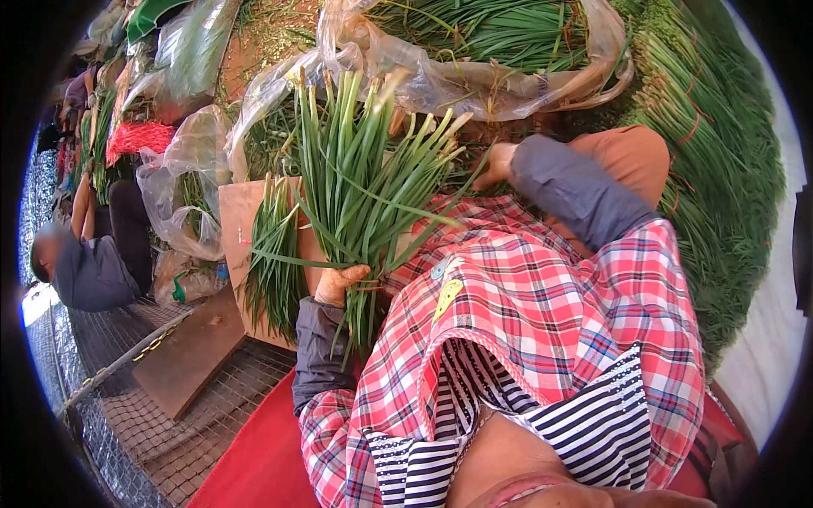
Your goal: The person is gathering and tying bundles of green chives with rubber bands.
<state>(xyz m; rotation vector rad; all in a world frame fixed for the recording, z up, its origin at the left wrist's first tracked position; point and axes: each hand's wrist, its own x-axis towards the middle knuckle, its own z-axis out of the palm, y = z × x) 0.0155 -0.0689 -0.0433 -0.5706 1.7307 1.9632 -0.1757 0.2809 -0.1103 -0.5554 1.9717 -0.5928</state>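
Observation:
My left hand [339,284] is closed around the lower part of a bunch of garlic chives [364,169]. The pale cut ends fan out at the top, and the green leaf tips hang below my fist. A smaller bunch of chives [273,262] lies just left of it on a tan board [233,207]. To the right, beside my bent knee, is my right hand [495,165]. It is slightly blurred, and its fingers are partly hidden near loose leaves, so their grip does not show.
A clear plastic sheet [508,93] wraps more chives [508,34] ahead of me. Tied bundles [694,127] are heaped along the right. A plastic bag [182,178] and red ties [140,140] lie at left. Another person [93,262] sits at far left beyond a wooden plank [190,351].

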